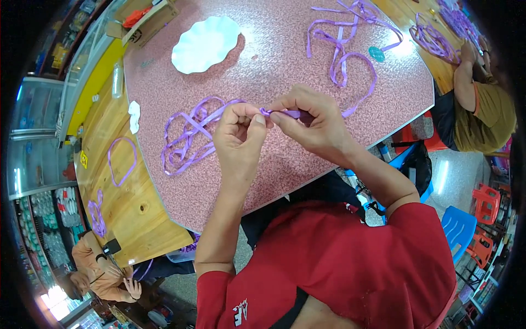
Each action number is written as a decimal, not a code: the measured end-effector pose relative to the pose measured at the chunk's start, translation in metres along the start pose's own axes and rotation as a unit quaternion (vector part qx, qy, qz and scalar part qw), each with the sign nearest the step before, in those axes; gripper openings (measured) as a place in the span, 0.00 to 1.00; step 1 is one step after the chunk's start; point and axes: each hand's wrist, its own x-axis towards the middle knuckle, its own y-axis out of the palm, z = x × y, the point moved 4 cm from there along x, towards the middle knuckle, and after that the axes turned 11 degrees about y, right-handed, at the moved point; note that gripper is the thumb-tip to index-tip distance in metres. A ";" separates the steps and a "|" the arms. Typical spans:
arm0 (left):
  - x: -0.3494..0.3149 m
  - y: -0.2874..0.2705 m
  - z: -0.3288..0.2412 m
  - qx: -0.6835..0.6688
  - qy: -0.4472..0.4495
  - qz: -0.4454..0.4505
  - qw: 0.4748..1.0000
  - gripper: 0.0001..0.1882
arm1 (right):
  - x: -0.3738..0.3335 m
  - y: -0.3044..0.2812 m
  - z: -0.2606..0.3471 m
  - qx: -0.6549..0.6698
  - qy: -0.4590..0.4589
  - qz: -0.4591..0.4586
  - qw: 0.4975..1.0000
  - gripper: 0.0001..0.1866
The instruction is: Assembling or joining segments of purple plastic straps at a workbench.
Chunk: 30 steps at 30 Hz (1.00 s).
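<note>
Between my two hands, just above the pink speckled table [257, 181], a purple ribbon [290, 114] is pinched at a small fold or knot. My left hand [241, 129] grips it between thumb and forefinger, the other fingers curled. Close beside it, my right hand [315, 118] pinches the same ribbon, with fingertips almost touching the left ones. Loose loops of ribbon [189, 131] lie on the table to the left of my hands. Another length [342, 63] trails in loops at the far right. The exact shape of the fold is partly hidden by my fingers.
A white wavy-edged dish [205, 46] stands at the far left, near a cardboard box [150, 22]. A crumpled white tissue [134, 117] lies at the table's left edge. Wooden tables adjoin both sides, bearing more purple ribbon [121, 162]. Co-workers sit at left [104, 268] and right [485, 109].
</note>
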 end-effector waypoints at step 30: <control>0.123 -0.077 0.029 0.479 0.143 0.158 0.852 0.28 | 0.049 -0.038 -0.050 0.079 0.127 0.026 0.988 0.08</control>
